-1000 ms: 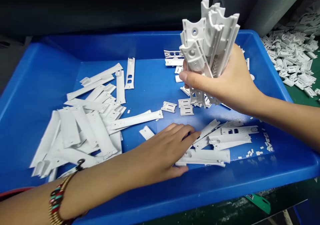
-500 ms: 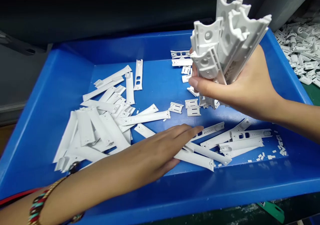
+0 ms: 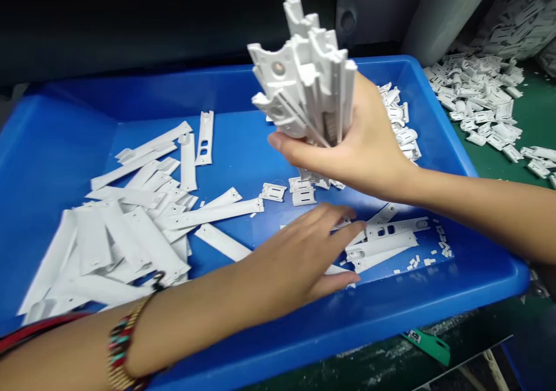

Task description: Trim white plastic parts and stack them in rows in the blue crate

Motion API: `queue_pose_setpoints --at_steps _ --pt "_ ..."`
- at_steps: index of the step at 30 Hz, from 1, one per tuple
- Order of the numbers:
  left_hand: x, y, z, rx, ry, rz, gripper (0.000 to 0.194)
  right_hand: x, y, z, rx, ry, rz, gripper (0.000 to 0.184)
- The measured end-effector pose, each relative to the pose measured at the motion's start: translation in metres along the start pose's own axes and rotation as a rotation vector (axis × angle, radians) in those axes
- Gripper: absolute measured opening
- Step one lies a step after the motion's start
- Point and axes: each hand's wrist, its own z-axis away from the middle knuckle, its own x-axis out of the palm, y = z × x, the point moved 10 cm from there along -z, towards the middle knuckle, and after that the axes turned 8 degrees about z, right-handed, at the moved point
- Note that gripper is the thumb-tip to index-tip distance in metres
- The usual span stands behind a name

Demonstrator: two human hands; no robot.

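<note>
A bundle of long white plastic housings (image 3: 304, 84) stands upright in my right hand (image 3: 369, 139), which is closed around it above the blue bin (image 3: 299, 333). Its upper ends are notched, and some show round holes. Down in the bin, my left hand (image 3: 304, 249) reaches across with fingers bent and thumb apart, over several loose white plastic strips (image 3: 386, 243) at the right front. The palm and fingers cover part of these strips, so I cannot tell how firmly the fingertips touch them. A larger pile of similar strips (image 3: 130, 234) fills the left side of the bin.
Small white slotted clips (image 3: 302, 191) lie mid-bin, with more heaped along its right wall. Tiny white scraps (image 3: 419, 260) are scattered at the right front. Outside, a heap of white parts (image 3: 482, 95) covers the green surface. A green-handled tool (image 3: 428, 344) lies below the bin's front edge.
The view has swung right, showing more of the heap outside. My left hand has moved right over the loose strips, its fingers spreading and curling. The bundle stays in my right hand.
</note>
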Motion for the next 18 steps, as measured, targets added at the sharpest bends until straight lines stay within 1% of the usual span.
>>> queue_pose_setpoints --at_steps 2,3,5,6,7,9,11,13,15,18 --pt "0.014 0.009 -0.021 0.022 -0.031 -0.062 0.060 0.000 0.000 -0.001 -0.013 0.012 0.001 0.030" --pt "0.021 0.011 -0.029 0.015 -0.066 -0.091 0.062 -0.001 0.000 -0.002 -0.019 0.019 0.007 0.032" --pt "0.030 0.008 -0.040 -0.035 -0.144 -0.116 0.056 0.000 0.002 -0.003 -0.029 0.021 0.017 0.036" --pt "0.030 0.005 -0.042 -0.074 -0.168 -0.103 0.050 0.000 0.002 -0.003 -0.035 0.018 0.017 0.038" --pt "0.027 -0.001 -0.041 -0.125 -0.176 -0.076 0.045 0.000 0.003 -0.004 -0.037 0.017 0.016 0.040" --pt "0.015 -0.016 -0.033 -0.250 -0.150 0.015 0.039 0.000 0.005 -0.004 -0.024 0.004 0.021 0.044" --pt "0.002 -0.034 -0.019 -0.386 -0.104 0.126 0.037 0.000 0.007 -0.005 0.003 -0.010 0.040 0.047" --pt "-0.009 -0.047 -0.004 -0.489 -0.061 0.230 0.036 0.000 0.007 -0.006 0.019 -0.020 0.053 0.048" --pt "-0.019 -0.054 0.006 -0.528 -0.013 0.291 0.035 0.000 0.004 -0.007 -0.012 -0.010 0.038 0.046" --pt "-0.032 -0.055 0.011 -0.507 0.057 0.298 0.031 0.000 -0.001 -0.007 -0.079 0.004 0.005 0.043"
